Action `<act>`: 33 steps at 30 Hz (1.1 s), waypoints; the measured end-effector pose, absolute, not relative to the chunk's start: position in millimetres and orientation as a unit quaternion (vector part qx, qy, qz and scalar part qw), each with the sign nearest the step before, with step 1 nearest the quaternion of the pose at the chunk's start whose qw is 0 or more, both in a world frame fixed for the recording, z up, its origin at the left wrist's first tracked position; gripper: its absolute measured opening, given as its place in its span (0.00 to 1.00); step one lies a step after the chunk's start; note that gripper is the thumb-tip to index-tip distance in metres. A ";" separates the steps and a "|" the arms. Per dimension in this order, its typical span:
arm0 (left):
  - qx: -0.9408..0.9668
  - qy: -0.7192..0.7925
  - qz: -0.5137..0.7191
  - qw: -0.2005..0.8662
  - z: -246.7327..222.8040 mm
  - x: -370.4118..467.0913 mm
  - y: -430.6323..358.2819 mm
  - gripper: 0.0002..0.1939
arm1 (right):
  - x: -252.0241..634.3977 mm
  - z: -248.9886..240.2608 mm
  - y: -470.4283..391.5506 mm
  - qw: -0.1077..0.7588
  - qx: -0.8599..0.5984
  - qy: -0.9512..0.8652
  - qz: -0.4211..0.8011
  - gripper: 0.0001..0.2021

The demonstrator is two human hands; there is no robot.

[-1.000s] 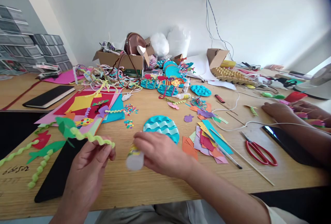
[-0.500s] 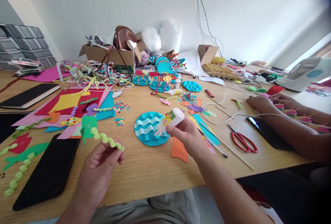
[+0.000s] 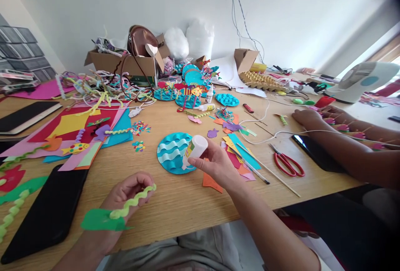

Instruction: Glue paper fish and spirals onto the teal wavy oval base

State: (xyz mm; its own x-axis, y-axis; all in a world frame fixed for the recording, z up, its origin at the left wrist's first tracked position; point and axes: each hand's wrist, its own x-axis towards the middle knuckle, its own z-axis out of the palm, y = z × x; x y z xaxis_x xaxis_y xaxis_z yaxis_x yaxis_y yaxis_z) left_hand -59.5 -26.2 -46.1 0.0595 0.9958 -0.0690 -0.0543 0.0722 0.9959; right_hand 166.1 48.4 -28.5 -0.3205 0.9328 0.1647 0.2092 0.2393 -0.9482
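My left hand (image 3: 129,198) pinches a wavy light-green fuzzy stem (image 3: 134,202) near its tip. At the stem's other end a green paper shape (image 3: 101,220) is attached, hanging over my wrist. Tilted nozzle-down, a white glue bottle (image 3: 197,146) is gripped in my right hand (image 3: 215,162). Its nozzle is over the right part of a round blue disc (image 3: 175,152) with wavy pale strips; whether it touches is unclear. An orange paper piece (image 3: 212,182) lies under my right wrist.
Left are a black phone (image 3: 46,212), coloured sheets (image 3: 75,125) and paper fish. To the right lie red-handled scissors (image 3: 287,164), sticks and paper scraps. Another person's arms (image 3: 340,146) rest at the right. Behind are blue decorated discs (image 3: 187,101) and a cardboard box (image 3: 137,64).
The stem in my left hand has swung round, so the green shape now hangs lower and nearer me. My right hand stays by the disc with the bottle. The view has shifted slightly.
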 end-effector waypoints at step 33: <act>0.658 0.420 0.330 0.531 -42.1 -47.8 4.4 0.06 | 153.6 -20.6 62.3 0.411 -0.431 -0.688 0.415 0.16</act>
